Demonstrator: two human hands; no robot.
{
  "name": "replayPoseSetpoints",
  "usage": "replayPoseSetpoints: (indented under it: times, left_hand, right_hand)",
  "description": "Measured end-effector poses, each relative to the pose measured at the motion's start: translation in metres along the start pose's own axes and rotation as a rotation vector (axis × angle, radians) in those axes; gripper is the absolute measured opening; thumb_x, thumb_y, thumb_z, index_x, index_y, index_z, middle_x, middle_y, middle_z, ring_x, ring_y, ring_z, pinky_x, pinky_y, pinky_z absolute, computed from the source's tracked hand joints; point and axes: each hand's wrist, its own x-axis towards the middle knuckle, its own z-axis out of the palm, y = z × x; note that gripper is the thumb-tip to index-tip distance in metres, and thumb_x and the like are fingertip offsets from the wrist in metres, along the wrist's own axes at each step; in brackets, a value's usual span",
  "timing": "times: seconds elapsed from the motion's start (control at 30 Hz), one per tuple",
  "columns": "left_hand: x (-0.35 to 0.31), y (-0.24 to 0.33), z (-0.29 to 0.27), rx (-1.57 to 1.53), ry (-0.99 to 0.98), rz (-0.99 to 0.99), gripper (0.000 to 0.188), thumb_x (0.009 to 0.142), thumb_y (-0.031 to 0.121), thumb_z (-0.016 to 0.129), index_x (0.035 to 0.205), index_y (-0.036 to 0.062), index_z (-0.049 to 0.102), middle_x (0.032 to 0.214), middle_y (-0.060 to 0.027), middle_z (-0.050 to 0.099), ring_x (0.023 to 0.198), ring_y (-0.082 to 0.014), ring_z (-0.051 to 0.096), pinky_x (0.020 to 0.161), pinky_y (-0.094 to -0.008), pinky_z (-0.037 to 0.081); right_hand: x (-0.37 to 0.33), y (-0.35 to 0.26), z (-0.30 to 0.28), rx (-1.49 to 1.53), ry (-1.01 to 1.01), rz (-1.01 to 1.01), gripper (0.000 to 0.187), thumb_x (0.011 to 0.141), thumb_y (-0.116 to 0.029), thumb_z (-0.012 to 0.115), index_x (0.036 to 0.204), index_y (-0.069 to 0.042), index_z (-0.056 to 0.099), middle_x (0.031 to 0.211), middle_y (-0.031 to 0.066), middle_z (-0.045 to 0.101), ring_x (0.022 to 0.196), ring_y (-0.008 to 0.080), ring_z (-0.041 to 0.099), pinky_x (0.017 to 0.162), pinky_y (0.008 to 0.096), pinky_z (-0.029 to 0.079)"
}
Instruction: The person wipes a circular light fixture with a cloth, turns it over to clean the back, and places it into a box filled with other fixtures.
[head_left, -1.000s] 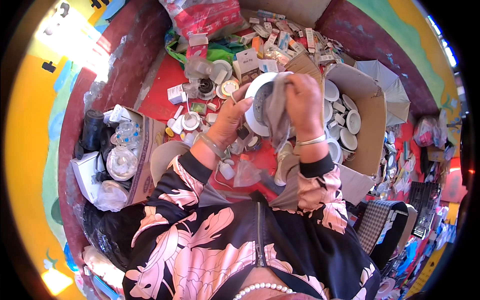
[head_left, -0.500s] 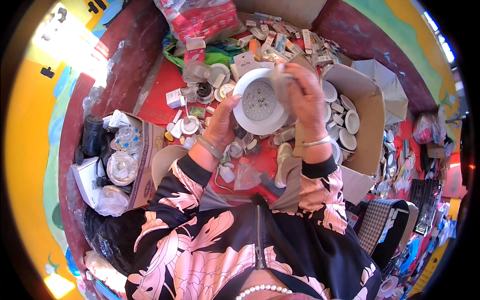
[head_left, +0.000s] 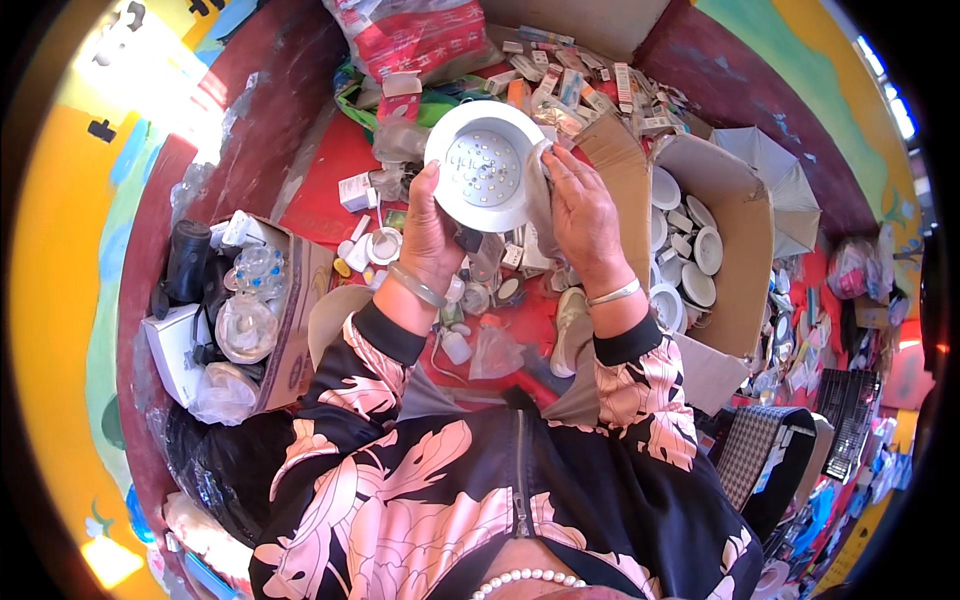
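Note:
A round white LED downlight (head_left: 484, 168) is raised before me, its face with several small yellowish LEDs turned up toward me. My left hand (head_left: 436, 232) grips its left rim, thumb on the edge and the other fingers hidden beneath. At the light's right side my right hand (head_left: 583, 215) presses a greyish-white cloth (head_left: 540, 195) against the rim, the fingers lying together over it. Below the light, white lamp parts and small boxes are strewn on the red floor covering (head_left: 500, 345).
To the right an open cardboard box (head_left: 735, 245) holds several round white lights. At left another carton (head_left: 300, 320) contains clear plastic-wrapped items. Small packages (head_left: 570, 85) pile up at the back beside a red and clear bag (head_left: 410, 40). A shoe (head_left: 570, 330) shows near my legs.
The downlight has moved left and upward in my left hand. My right hand, smeared by motion before, has come lower and now holds the cloth at the rim.

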Motion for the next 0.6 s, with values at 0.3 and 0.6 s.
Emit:
replayPoseSetpoints:
  times: [0.3,0.6]
  left_hand:
    - [0.012,0.004,0.0,-0.149,0.007,0.162,0.065,0.083,0.051,0.053,0.126,0.0037,0.042,0.117,-0.0093,0.055,0.107,-0.0222,0.054,0.093,-0.0365,0.043]
    - [0.005,-0.025,-0.012,-0.148,-0.056,-0.061,0.048,0.094,0.042,0.041,0.124,0.0051,0.044,0.112,-0.0092,0.055,0.099,-0.0201,0.055,0.088,-0.0332,0.046]
  right_hand:
    - [-0.019,-0.036,0.014,-0.069,-0.072,-0.179,0.036,0.076,0.002,0.053,0.112,0.003,0.055,0.114,0.0223,0.055,0.108,0.0373,0.052,0.092,0.0404,0.042]
    - [-0.02,-0.065,0.019,0.033,-0.068,-0.315,0.04,0.067,-0.001,0.06,0.107,0.001,0.058,0.109,0.0164,0.055,0.099,0.0314,0.054,0.085,0.0376,0.045]
